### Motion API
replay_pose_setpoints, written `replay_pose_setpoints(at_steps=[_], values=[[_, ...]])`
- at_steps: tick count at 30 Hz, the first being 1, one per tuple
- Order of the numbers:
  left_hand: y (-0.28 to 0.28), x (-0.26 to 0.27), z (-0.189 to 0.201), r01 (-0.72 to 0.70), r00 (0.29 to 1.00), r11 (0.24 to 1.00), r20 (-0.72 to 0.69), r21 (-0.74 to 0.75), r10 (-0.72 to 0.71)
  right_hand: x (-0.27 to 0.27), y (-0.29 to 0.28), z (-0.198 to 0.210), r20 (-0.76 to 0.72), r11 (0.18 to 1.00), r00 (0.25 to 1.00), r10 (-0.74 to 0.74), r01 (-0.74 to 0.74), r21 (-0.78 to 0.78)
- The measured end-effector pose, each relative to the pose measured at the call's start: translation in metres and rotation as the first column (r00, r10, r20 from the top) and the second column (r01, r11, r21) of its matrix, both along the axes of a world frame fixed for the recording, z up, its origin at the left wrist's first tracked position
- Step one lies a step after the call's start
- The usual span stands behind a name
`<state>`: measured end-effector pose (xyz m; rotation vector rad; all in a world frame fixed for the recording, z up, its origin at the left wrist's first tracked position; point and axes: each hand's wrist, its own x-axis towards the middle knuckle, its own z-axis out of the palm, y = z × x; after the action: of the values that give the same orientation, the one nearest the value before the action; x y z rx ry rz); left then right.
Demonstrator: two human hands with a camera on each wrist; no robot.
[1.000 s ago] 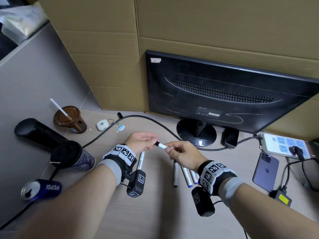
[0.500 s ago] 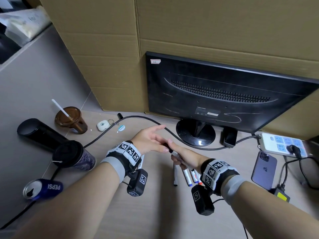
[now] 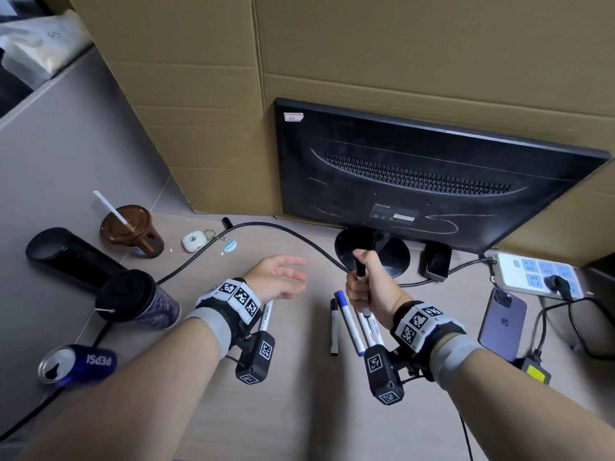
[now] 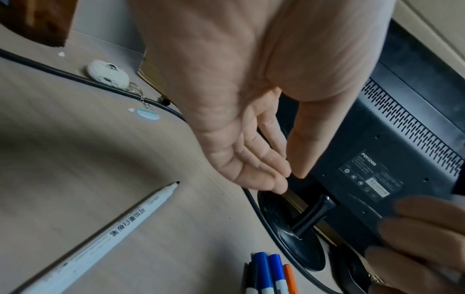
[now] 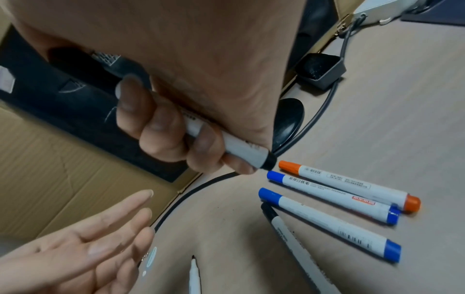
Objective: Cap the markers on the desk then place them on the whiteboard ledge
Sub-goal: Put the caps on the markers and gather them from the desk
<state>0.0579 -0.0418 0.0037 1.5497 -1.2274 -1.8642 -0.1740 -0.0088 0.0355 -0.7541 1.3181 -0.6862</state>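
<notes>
My right hand (image 3: 362, 287) grips a white marker with a black cap (image 3: 360, 271) in a fist, cap end up; in the right wrist view its barrel (image 5: 236, 147) lies under the curled fingers. My left hand (image 3: 289, 276) hovers open and empty to its left, fingers straight (image 4: 254, 169). An uncapped black-tipped marker (image 4: 100, 234) lies on the desk under my left wrist. Beside my right hand lie capped markers: a thin black one (image 3: 333, 324), two blue (image 5: 327, 224) (image 5: 332, 197) and an orange one (image 5: 347, 183). No whiteboard ledge shows in any view.
A black monitor (image 3: 416, 181) stands behind the hands, its round base (image 3: 392, 261) and a black cable (image 3: 283, 227) close by. Cups (image 3: 133, 231) (image 3: 136, 301), a black cylinder (image 3: 66, 257) and a Pepsi can (image 3: 80, 362) crowd the left. A phone (image 3: 502, 321) and power strip (image 3: 535, 274) lie right.
Both hands held one marker a second ago, the left at its cap end. The left hand has let go and opened leftward. The right hand has turned the capped marker upright.
</notes>
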Motion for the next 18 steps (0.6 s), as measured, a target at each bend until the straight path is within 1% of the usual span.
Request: replay_pose_setpoints(at_steps=[2,5,6,8,10,12,14,16,18], values=[[0.0,0.001,-0.001,-0.012,1.0,1.0,0.009,0.014,0.012,0.001,0.002,0.0,0.005,1.0,1.0,-0.022,0.022,-0.001],[-0.001,0.003,-0.002,-0.036,0.998,0.999,0.06,0.02,0.035,0.002,0.003,-0.003,0.0,0.999,0.999,-0.037,0.037,0.004],[-0.002,0.004,-0.003,-0.049,0.995,0.999,0.084,0.021,0.047,0.003,0.003,-0.004,-0.019,1.0,1.0,-0.019,0.019,-0.001],[-0.003,0.007,-0.005,-0.082,0.986,0.996,0.148,0.027,0.077,0.004,0.003,-0.007,-0.105,0.998,0.993,0.06,-0.061,-0.005],[-0.002,0.011,-0.01,-0.142,0.962,0.989,0.238,0.031,0.131,0.008,0.003,-0.013,-0.169,0.996,0.982,0.08,-0.085,-0.025],[0.001,0.018,-0.015,-0.222,0.926,0.975,0.321,0.033,0.2,0.013,0.005,-0.024,-0.187,0.996,0.98,0.068,-0.079,-0.052],[0.007,0.026,-0.022,-0.274,0.891,0.961,0.386,0.042,0.237,0.017,0.006,-0.042,-0.221,0.995,0.971,0.091,-0.099,-0.023],[0.014,0.035,-0.034,-0.277,0.863,0.958,0.457,0.067,0.217,0.02,0.006,-0.064,-0.324,0.989,0.935,0.143,-0.143,0.024],[0.021,0.043,-0.048,-0.255,0.838,0.962,0.519,0.101,0.167,0.027,0.007,-0.08,-0.492,0.973,0.841,0.225,-0.225,0.061]])
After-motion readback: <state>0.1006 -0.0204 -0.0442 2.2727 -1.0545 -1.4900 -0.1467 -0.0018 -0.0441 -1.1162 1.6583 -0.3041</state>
